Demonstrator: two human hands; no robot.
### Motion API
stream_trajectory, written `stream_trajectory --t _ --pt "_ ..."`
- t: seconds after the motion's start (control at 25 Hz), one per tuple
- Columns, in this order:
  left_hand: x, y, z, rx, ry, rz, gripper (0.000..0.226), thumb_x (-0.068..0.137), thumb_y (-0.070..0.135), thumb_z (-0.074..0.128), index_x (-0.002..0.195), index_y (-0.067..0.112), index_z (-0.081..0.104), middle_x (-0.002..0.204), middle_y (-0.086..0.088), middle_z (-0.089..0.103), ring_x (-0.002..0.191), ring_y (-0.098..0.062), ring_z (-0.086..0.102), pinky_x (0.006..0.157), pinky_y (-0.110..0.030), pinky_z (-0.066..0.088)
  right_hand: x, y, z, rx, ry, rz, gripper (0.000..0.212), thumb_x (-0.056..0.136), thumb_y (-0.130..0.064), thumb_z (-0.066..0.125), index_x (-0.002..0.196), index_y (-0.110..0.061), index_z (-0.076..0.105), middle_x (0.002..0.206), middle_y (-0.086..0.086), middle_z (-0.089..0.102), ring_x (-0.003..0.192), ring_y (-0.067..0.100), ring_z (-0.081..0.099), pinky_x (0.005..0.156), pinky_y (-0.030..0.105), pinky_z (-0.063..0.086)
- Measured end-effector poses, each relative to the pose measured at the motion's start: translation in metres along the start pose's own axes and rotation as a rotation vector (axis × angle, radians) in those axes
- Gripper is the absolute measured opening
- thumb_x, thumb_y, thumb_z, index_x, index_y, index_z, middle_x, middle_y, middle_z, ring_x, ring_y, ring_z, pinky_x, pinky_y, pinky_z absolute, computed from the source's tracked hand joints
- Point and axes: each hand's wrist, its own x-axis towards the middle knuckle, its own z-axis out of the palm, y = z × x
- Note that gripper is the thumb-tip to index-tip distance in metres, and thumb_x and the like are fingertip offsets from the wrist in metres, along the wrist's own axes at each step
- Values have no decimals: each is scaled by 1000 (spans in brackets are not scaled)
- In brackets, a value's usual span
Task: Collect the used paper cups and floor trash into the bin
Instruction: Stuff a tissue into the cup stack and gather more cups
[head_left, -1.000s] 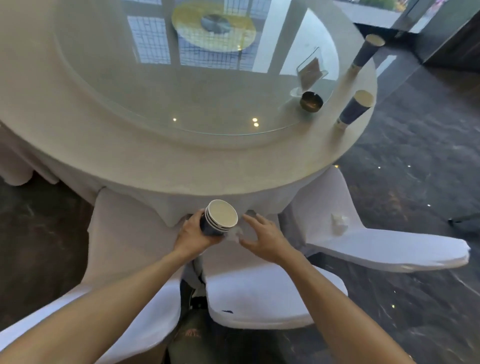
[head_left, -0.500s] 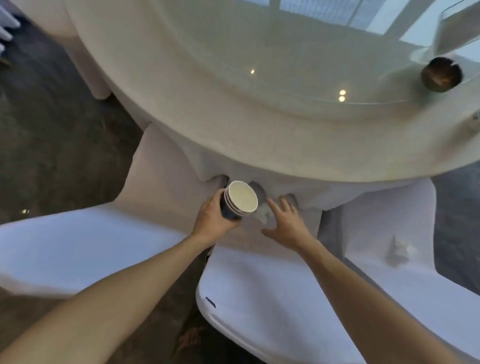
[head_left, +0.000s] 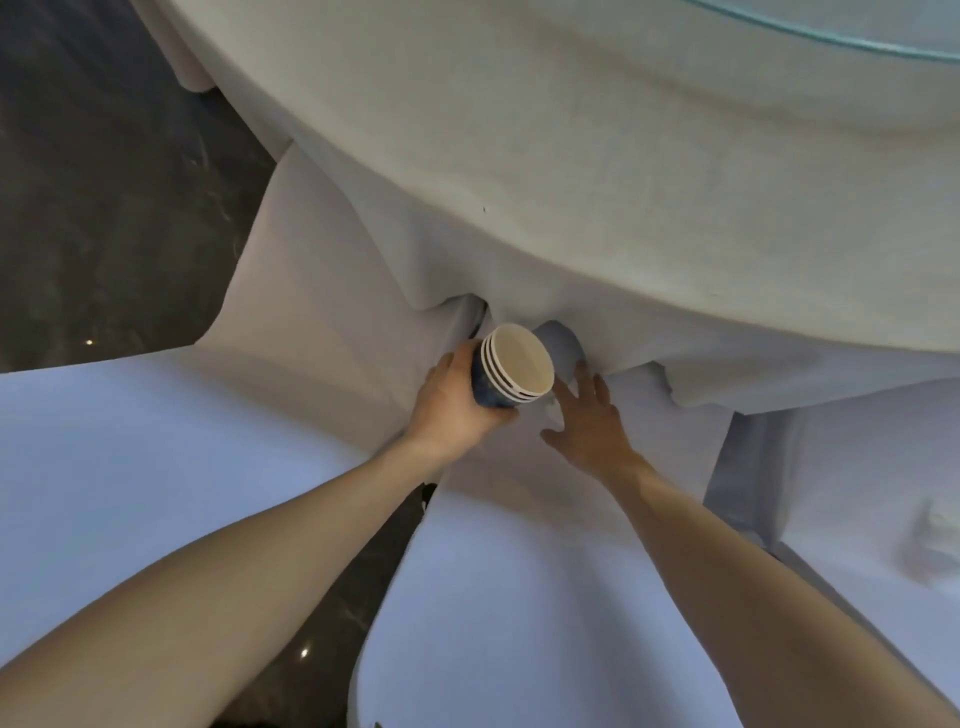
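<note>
left hand (head_left: 453, 402): gripping stack of nested paper cups (head_left: 511, 367) | right hand (head_left: 589, 418): fingers spread, empty, against white chair cover (head_left: 519, 561)

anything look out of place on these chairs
Yes. A crumpled white scrap lies on the covered chair seat at far right, litter on otherwise smooth fabric. Another small white scrap sits just ahead of the right hand. The left hand holds the stacked cups tilted sideways.

Head view, steeply down, close.
</note>
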Motion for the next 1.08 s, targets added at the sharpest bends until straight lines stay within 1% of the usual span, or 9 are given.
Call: stream_trajectory --t 0.08,0.24,0.36,0.48,0.6,0.72,0.88,1.0,1.08 --pt "4 -9 5 -1 -8 -9 94 53 50 85 137 24 54 131 -2 66 120 -26 65 95 -51 56 5 -2 19 -24 5 25 82 95 -25 65 162 -28 18 169 20 -1 150 46 17 104 54 46" --pt "-4 -19 4 4 -35 -33 85 57 40 91 132 22 57 128 -2 67 119 -26 65 95 -50 56 0 -2 32 72 43 26 36 99 -10 48 135 -8 51 136 21 45 119 41 51 88 46 51" --pt "-22 -8 -9 36 -62 -30 87 54 48 88 132 27 56 127 2 68 119 -24 65 95 -50 56 -27 -3 12 197 18 78 26 99 -9 46 124 -8 54 120 19 53 108 42 59 85 40 49" --pt "-45 19 -24 65 -105 -11 87 55 49 88 133 29 55 129 4 67 120 -20 64 98 -46 55 -69 -8 -30 402 151 175 12 99 -11 49 110 -7 50 110 18 59 102 40 60 74 34 40" --pt "-70 54 -44 81 -167 23 81 60 41 91 131 31 54 128 3 66 120 -20 63 98 -40 54 -119 -19 -86 631 333 243 14 96 -16 58 103 -6 52 101 14 64 93 39 63 67 37 43" --pt "-89 94 -57 76 -223 93 77 62 33 93 129 30 55 126 4 67 119 -18 64 95 -34 53 -167 -32 -142 824 469 264 12 90 -21 67 96 -14 58 98 5 67 91 28 65 71 38 53" --pt "-113 153 -67 79 -268 207 77 64 27 94 131 25 57 125 5 65 114 -15 62 85 -27 46 -230 -52 -205 992 642 237 21 87 -24 74 102 -14 62 98 2 68 89 19 61 64 26 44" --pt "-129 194 -66 82 -298 292 81 58 41 90 131 30 56 123 5 65 113 -17 63 87 -34 52 -276 -57 -228 909 687 203 29 87 -34 74 108 -18 62 101 1 68 92 20 63 75 34 49" --pt "-141 212 -62 95 -301 328 84 53 51 85 130 33 56 122 6 67 112 -19 65 90 -42 56 -300 -52 -232 778 730 191 27 88 -30 74 108 -15 66 103 3 67 95 24 63 79 33 48"
